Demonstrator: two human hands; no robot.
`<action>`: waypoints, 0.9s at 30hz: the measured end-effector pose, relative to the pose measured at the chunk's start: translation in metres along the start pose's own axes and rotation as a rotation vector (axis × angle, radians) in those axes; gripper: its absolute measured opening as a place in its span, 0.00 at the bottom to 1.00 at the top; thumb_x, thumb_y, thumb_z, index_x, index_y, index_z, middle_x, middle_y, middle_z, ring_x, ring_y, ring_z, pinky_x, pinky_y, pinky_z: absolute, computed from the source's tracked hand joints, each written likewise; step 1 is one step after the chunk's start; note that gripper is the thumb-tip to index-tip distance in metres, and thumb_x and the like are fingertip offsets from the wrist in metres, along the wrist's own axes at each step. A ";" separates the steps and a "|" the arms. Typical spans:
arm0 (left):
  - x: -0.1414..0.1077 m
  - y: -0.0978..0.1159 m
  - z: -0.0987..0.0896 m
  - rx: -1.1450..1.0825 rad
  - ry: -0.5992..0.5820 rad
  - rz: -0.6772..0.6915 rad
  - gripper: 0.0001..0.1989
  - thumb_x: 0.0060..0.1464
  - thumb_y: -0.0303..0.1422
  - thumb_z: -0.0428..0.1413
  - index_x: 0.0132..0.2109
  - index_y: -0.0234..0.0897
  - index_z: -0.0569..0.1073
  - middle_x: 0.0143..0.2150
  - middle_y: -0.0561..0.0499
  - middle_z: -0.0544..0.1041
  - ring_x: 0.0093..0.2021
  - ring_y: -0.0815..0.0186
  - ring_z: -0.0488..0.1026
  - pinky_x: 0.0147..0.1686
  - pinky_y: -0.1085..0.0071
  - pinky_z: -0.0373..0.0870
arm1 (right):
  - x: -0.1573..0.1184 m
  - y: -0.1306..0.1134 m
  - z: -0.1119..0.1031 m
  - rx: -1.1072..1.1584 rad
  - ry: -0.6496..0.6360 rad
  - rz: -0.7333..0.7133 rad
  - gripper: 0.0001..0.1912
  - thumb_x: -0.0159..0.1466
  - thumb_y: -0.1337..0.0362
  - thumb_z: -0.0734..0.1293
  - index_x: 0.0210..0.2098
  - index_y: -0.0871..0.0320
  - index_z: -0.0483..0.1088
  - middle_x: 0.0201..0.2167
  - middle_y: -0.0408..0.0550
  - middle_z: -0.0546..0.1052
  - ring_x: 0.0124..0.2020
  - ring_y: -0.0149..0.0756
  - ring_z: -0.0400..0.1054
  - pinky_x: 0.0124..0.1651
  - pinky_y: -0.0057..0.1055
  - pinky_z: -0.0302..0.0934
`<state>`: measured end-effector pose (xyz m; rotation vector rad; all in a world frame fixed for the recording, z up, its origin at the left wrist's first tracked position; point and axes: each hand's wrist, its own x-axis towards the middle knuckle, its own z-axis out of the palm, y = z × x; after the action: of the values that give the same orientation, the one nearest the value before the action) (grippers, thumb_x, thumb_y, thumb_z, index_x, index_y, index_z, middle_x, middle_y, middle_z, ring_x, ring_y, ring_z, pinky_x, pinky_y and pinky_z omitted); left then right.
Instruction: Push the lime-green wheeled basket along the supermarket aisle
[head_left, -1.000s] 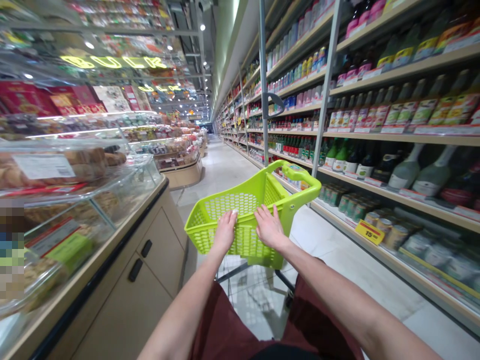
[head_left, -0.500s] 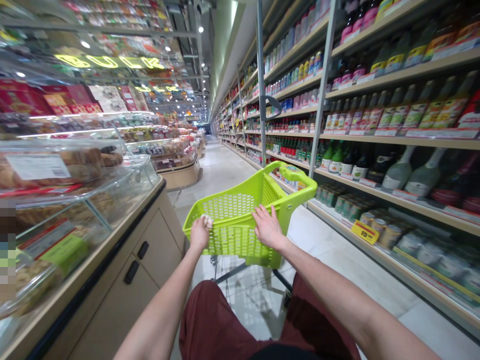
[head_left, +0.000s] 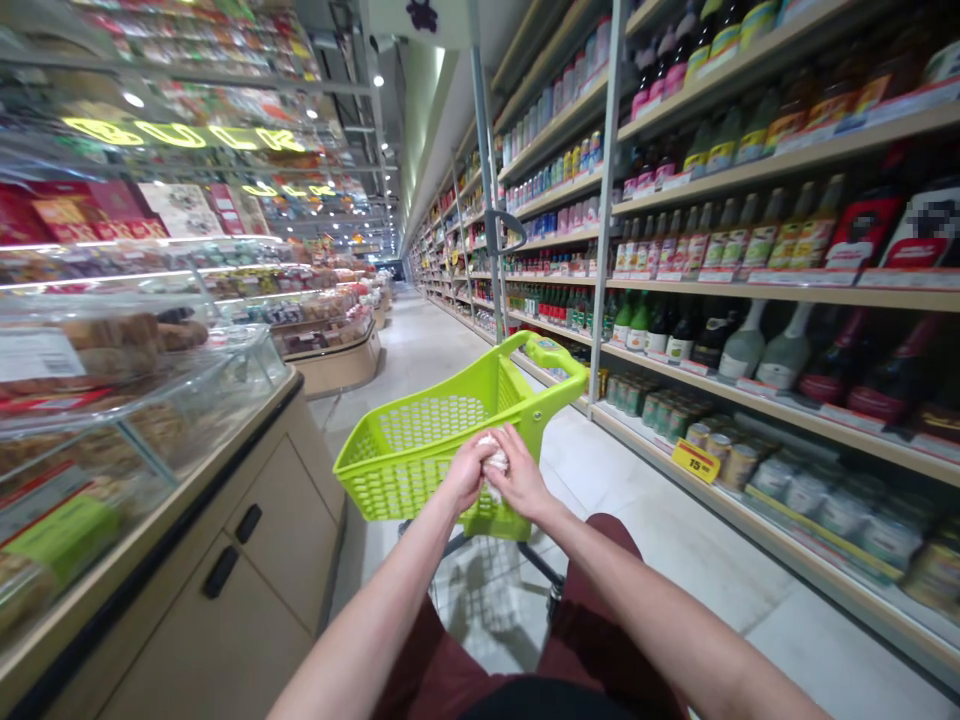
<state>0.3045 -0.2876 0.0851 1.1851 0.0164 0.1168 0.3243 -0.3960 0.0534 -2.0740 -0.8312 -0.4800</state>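
White wad (head_left: 493,462), probably tissue, sits at center frame, pinched between both hands, just above the near side of the cart (head_left: 390,470). Crumpled, partly hidden by fingers.

Left hand (head_left: 469,472): closed around the wad's left side, fingers curled over it. Right hand (head_left: 519,480): closed on the right side, fingers bent over the top. The hands touch each other at the wad. Can't tell if either touches the cart.

Cart: lime-green plastic mesh basket on a metal frame, tilted handle (head_left: 555,352) pointing up-right. Sits on the tile floor (head_left: 480,620) ahead of the person's maroon shorts (head_left: 592,590).

Right side: shelves (head_left: 787,292) of bottles (head_left: 780,345), with cans (head_left: 739,465) on the low shelf and a yellow price tag (head_left: 695,461) on its edge.

Left side: glass case (head_left: 112,420) with bread rolls (head_left: 112,345), above cabinet doors (head_left: 285,520) with black handles (head_left: 221,572). Neon sign (head_left: 184,134) upper left. Aisle runs to the far center.
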 end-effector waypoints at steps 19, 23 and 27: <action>-0.004 -0.027 0.044 -0.277 -0.070 -0.107 0.14 0.36 0.23 0.56 0.36 0.35 0.69 0.31 0.52 0.75 0.34 0.68 0.73 0.39 0.71 0.67 | -0.015 0.005 -0.025 0.246 0.169 0.063 0.30 0.55 0.65 0.58 0.57 0.61 0.49 0.53 0.53 0.63 0.52 0.37 0.60 0.52 0.33 0.57; 0.002 -0.031 0.042 -0.159 0.001 -0.077 0.12 0.37 0.29 0.58 0.34 0.35 0.68 0.28 0.52 0.74 0.30 0.68 0.72 0.35 0.71 0.67 | -0.007 0.003 -0.032 0.145 0.204 0.057 0.29 0.56 0.71 0.53 0.58 0.61 0.48 0.51 0.52 0.66 0.49 0.36 0.63 0.49 0.32 0.59; 0.008 -0.043 0.029 0.336 0.151 0.036 0.12 0.38 0.28 0.57 0.35 0.36 0.67 0.31 0.51 0.72 0.33 0.67 0.71 0.39 0.66 0.66 | 0.028 0.022 -0.080 -0.275 0.415 0.043 0.29 0.56 0.74 0.50 0.57 0.60 0.53 0.58 0.50 0.57 0.59 0.38 0.48 0.57 0.39 0.48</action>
<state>0.3184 -0.3290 0.0568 1.5100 0.1524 0.2421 0.3564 -0.4595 0.1038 -2.1234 -0.4941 -1.0068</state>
